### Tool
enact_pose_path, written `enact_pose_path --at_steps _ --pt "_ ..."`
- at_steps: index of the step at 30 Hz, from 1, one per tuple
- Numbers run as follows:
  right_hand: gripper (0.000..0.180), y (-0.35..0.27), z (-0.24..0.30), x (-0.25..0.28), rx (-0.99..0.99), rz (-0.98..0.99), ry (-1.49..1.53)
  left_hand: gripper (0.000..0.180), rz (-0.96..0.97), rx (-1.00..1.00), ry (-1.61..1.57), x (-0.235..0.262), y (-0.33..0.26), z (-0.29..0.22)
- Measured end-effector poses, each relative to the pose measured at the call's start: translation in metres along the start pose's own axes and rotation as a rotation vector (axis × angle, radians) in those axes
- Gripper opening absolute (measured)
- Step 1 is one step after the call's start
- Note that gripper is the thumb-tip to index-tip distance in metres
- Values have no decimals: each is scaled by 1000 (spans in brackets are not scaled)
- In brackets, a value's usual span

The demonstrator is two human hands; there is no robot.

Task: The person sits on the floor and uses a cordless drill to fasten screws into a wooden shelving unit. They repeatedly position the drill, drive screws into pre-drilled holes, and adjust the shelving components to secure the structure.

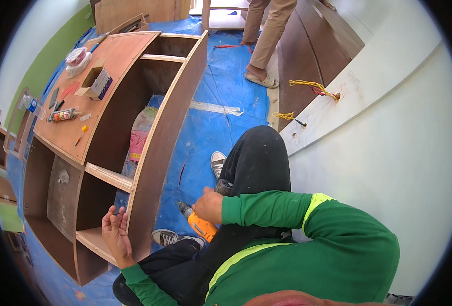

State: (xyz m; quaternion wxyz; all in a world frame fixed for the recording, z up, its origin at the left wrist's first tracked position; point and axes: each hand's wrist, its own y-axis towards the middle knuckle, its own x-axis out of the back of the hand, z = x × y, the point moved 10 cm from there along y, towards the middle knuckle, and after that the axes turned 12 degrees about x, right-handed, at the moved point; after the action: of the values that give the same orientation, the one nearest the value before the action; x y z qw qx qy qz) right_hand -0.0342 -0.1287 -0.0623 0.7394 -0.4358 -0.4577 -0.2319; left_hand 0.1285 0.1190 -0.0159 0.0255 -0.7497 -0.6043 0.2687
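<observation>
While my left hand rests open on the wooden cabinet side panel at eight o'clock, my right hand grips an orange drill just beside it; shelves look fitted, fastening seemingly unfinished.

Green sleeves; black trousers; grey sneakers.

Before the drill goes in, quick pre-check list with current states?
1. Right hand grips the orange power drill: ok.
2. Drill tip touching the brown plywood side panel: not ok, it is apart from the panel.
3. Left hand steadies the panel's edge: ok.
4. Left fingers out of the tip's line: cannot tell.
5. Bit seated in the chuck: cannot tell, too small.
6. Grey sneaker off the panel: ok.
</observation>
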Motion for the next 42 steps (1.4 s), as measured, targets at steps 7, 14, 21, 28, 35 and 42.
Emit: enact_pose_path --at_steps 7,14,21,28,35,42 --pt "23 -10 -20 -9 19 39 30 19 106 111 173 -53 -4 17" --pt "21 -8 -31 -26 -60 39 -44 20 75 25 473 -91 6 29" --pt "26 -17 -36 -20 -21 72 -7 12 148 20 717 -104 22 57" --pt "29 -25 -43 -22 -90 31 -30 10 228 -150 1127 -140 14 57" --pt "28 -23 -36 -23 -56 94 -53 12 305 -94 1364 -120 14 85" --pt "23 -21 -37 -21 -62 11 -66 14 263 -30 1409 -105 18 90"
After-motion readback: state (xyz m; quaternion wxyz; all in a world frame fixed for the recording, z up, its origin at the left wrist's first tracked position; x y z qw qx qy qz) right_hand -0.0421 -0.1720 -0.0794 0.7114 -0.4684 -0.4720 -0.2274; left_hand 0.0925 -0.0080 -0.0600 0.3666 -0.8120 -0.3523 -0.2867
